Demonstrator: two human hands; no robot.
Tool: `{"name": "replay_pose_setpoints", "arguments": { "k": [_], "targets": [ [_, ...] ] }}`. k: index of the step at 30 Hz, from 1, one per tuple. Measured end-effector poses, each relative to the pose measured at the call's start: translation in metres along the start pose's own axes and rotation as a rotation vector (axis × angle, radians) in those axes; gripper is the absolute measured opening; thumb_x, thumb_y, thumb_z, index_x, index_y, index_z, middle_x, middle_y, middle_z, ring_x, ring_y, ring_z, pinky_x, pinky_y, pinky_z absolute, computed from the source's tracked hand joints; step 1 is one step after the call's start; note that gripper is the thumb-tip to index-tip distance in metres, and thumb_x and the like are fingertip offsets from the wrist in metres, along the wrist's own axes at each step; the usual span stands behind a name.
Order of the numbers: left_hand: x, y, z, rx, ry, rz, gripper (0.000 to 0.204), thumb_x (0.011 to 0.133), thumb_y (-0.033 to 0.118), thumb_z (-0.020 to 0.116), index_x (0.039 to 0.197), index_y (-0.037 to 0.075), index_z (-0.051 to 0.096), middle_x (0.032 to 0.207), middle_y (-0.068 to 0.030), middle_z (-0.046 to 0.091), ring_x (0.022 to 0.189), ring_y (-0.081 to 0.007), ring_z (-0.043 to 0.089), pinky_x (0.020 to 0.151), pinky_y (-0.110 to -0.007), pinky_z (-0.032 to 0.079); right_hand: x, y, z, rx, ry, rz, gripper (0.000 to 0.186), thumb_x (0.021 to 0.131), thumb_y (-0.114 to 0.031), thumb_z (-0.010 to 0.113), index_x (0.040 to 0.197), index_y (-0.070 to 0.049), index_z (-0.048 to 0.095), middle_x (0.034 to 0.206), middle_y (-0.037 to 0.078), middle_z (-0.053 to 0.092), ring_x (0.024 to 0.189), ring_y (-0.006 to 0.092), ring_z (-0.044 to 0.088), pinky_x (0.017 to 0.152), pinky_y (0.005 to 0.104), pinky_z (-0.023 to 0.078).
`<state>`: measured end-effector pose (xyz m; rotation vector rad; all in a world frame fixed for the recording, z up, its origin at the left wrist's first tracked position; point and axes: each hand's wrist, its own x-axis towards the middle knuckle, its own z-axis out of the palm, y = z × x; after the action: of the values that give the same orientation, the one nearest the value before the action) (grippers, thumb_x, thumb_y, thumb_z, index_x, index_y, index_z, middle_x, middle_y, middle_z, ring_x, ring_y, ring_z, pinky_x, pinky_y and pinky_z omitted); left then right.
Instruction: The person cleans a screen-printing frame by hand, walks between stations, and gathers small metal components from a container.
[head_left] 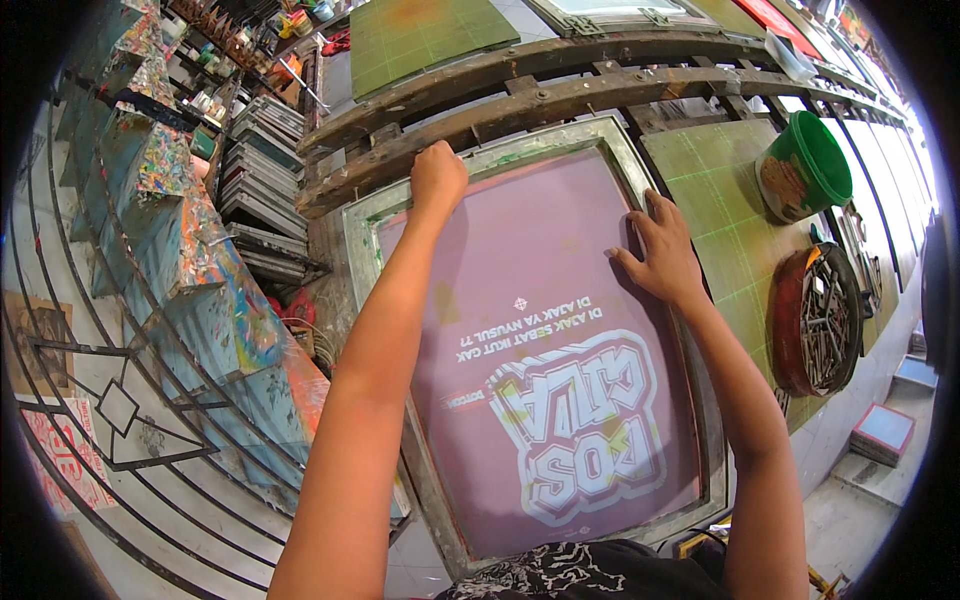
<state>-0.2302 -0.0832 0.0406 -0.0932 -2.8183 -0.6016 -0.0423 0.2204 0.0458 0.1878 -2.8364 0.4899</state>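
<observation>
A silk screen (560, 220) with a pale purple mesh and a light stencil design in its lower half lies in a weathered metal frame (530, 133) beneath me. My left hand (437, 183) is closed at the frame's far edge, beside the wooden rail; what its fingers hold is hidden. My right hand (660, 250) rests with fingers spread on the right side of the frame, near its upper part, thumb over the mesh edge.
Wooden rails (540, 90) cross beyond the screen. Green gridded boards (700, 180), a green bucket (805, 167) and a red round container of metal pieces (815, 320) sit on the right. Stacked frames (255, 170), paint-splattered steps (170, 230) and a black metal railing (120, 455) are left.
</observation>
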Motion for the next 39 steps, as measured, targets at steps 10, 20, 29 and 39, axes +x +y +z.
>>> {"name": "replay_pose_setpoints", "arguments": {
  "k": [10,20,29,39],
  "targets": [
    [-0.003,0.001,0.000,-0.069,-0.038,0.043,0.018,0.081,0.017,0.066,0.086,-0.001,0.066,0.086,-0.0230,0.067,0.086,-0.0400,0.065,0.078,-0.048,0.050,-0.002,0.000,0.000,-0.009,0.018,-0.012,0.053,0.077,-0.038,0.073,0.115,-0.004,0.060,0.138,0.026,0.040,0.129,0.0423,0.037,0.107,0.0476,0.032],
    [-0.105,0.045,-0.100,-0.839,-0.211,0.110,0.011,0.089,0.006,0.060,0.098,0.000,0.061,0.090,-0.0029,0.060,0.086,-0.0107,0.056,0.080,-0.024,0.045,-0.007,0.007,-0.001,0.034,0.036,-0.007,0.057,0.075,-0.038,0.072,0.115,0.000,0.060,0.136,0.028,0.043,0.128,0.0414,0.040,0.106,0.0463,0.034],
    [-0.338,0.271,-0.287,-2.195,-1.297,0.537,0.073,0.088,0.067,0.044,0.086,-0.004,0.061,0.089,-0.0199,0.060,0.086,-0.0313,0.056,0.077,-0.041,0.043,-0.013,0.009,-0.012,0.353,0.371,0.009,0.043,0.076,-0.027,0.074,0.111,-0.005,0.062,0.130,0.022,0.050,0.120,0.0375,0.048,0.101,0.0446,0.040],
    [-0.487,0.322,-0.378,-2.678,-1.179,0.040,0.082,0.093,0.068,0.035,0.092,-0.011,0.057,0.076,-0.0245,0.056,0.058,-0.0232,0.052,0.049,-0.035,0.042,-0.177,-0.026,-0.126,0.571,0.313,-0.088,0.037,0.081,-0.020,0.070,0.114,-0.007,0.060,0.129,0.018,0.053,0.120,0.0355,0.051,0.100,0.0423,0.042]
  ]
}}
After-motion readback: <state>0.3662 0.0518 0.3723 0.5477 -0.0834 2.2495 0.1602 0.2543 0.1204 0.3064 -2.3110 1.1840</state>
